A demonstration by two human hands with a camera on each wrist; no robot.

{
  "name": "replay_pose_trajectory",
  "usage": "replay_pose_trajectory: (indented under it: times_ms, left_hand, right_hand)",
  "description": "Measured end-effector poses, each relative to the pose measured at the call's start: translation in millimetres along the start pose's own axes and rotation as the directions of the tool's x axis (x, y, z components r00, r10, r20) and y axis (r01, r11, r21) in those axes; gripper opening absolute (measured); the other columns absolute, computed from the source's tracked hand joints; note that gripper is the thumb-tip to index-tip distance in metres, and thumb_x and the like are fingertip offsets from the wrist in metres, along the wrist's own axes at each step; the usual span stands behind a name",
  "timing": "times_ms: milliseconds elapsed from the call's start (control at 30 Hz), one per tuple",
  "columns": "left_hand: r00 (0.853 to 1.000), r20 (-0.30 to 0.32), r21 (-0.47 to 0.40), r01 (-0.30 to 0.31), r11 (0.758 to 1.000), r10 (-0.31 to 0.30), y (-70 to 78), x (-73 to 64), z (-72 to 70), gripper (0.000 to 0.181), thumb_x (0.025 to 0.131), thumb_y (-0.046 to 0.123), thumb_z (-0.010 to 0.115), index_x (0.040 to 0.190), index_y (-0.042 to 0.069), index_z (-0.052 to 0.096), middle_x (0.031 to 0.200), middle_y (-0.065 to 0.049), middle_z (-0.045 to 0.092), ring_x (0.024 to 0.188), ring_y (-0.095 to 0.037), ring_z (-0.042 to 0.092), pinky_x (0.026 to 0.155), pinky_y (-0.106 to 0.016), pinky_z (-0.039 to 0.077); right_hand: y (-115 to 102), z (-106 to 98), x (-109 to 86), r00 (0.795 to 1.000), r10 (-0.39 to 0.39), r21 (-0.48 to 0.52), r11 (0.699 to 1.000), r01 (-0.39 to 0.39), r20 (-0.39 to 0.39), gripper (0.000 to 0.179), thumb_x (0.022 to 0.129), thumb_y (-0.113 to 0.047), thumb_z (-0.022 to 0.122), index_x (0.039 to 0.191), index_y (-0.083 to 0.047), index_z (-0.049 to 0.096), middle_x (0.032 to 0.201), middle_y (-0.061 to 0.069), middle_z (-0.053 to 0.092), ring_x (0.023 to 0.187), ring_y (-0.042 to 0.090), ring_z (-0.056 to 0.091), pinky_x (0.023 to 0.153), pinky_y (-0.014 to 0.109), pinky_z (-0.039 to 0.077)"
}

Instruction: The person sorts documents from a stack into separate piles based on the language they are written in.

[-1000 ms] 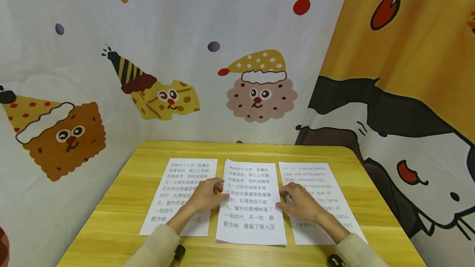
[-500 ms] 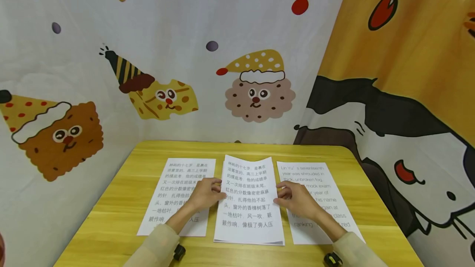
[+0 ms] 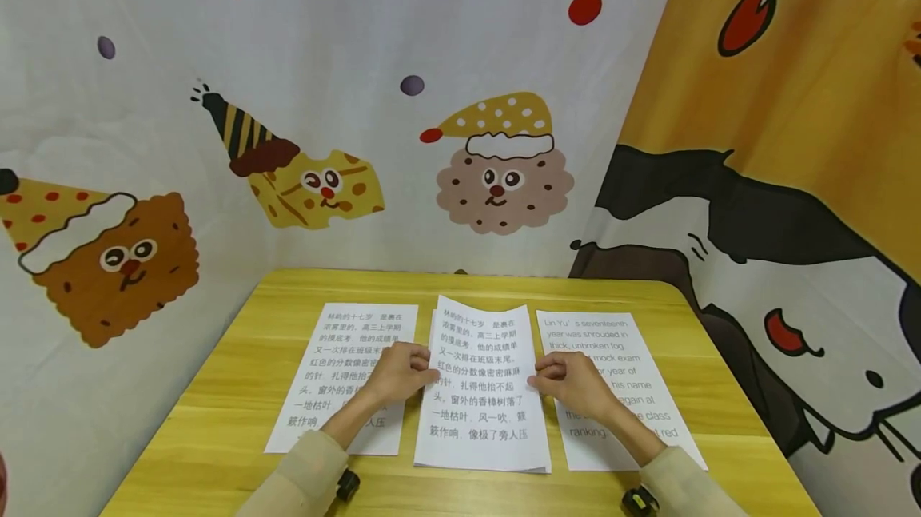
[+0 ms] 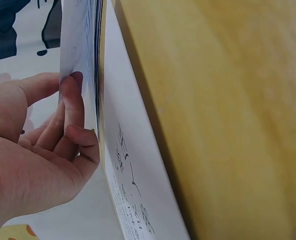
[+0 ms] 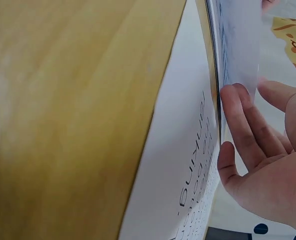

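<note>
A printed sheet of paper (image 3: 478,413) with Chinese text lies at the middle, its far part lifted and bowed above a stack of more sheets. My left hand (image 3: 400,373) pinches its left edge between thumb and fingers. On the opposite edge my right hand (image 3: 573,383) pinches the same sheet. The left wrist view shows the thumb and fingertips of my left hand (image 4: 52,125) on either side of the raised paper (image 4: 77,40). From the right wrist, my right hand (image 5: 268,135) likewise has the raised sheet (image 5: 240,45) between thumb and fingers.
To the left lies another Chinese-text sheet (image 3: 345,333), partly under my left forearm. An English-text sheet (image 3: 647,389) lies to the right, partly covered by my right hand. The yellow wooden table (image 3: 216,421) meets a cartoon-print curtain (image 3: 403,21) at the back.
Both hands have come to pinch the top middle sheet at its side edges. Its far part has risen off the stack and bowed, showing sheets beneath. The side sheets stay put.
</note>
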State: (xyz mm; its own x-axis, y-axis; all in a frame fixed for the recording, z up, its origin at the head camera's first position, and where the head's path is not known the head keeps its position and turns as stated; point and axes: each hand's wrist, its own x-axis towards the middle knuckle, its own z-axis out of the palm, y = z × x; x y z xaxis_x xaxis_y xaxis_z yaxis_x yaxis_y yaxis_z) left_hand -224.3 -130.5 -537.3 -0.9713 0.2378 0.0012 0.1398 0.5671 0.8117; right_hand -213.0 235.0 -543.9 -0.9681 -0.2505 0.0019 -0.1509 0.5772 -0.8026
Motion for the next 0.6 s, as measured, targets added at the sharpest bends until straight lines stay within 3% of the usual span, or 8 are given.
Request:
replay_pose_trajectory:
  times_ms: [67,200,400,600]
  left_hand:
    - [1.0,0.006,-0.006,0.002,1.0,-0.002,0.4,-0.3,-0.3,0.03,0.094,0.014,0.09,0.116,-0.004,0.081,0.114,-0.019,0.086,0.093,-0.021,0.077,0.09,-0.04,0.067]
    - [1.0,0.022,-0.021,0.009,1.0,-0.009,0.6,0.1,-0.2,0.042,0.095,0.013,0.089,0.127,-0.01,0.076,0.104,-0.015,0.086,0.072,-0.014,0.063,0.071,-0.024,0.056]
    - [0.999,0.019,-0.015,0.031,0.999,-0.03,0.6,-0.1,-0.5,0.045,0.095,0.015,0.089,0.131,-0.008,0.075,0.104,-0.012,0.086,0.082,-0.014,0.069,0.07,-0.022,0.056]
    - [0.999,0.019,-0.029,0.04,0.999,-0.039,1.7,-1.4,-1.5,0.026,0.095,0.016,0.089,0.113,0.0,0.079,0.088,-0.006,0.08,0.075,-0.015,0.066,0.062,-0.023,0.053]
  right_hand:
    - [0.1,1.1,0.4,1.0,0.006,0.005,1.0,-0.006,0.005,0.03,0.098,-0.023,0.089,0.116,-0.001,0.079,0.093,0.001,0.087,0.079,0.013,0.079,0.073,0.021,0.059]
    - [-0.3,4.4,1.4,0.999,0.039,0.043,0.998,-0.039,0.01,0.021,0.098,-0.02,0.088,0.109,-0.004,0.079,0.087,0.001,0.084,0.072,0.017,0.078,0.067,0.024,0.059]
    - [-0.8,6.8,1.7,0.998,0.065,0.036,0.997,-0.065,-0.009,0.01,0.099,-0.016,0.086,0.099,-0.008,0.078,0.082,0.002,0.08,0.07,0.017,0.074,0.062,0.025,0.06]
    - [-1.3,5.6,1.3,0.997,0.075,0.005,0.997,-0.074,-0.016,0.011,0.102,-0.018,0.084,0.095,-0.01,0.079,0.08,0.003,0.076,0.068,0.013,0.065,0.061,0.022,0.054]
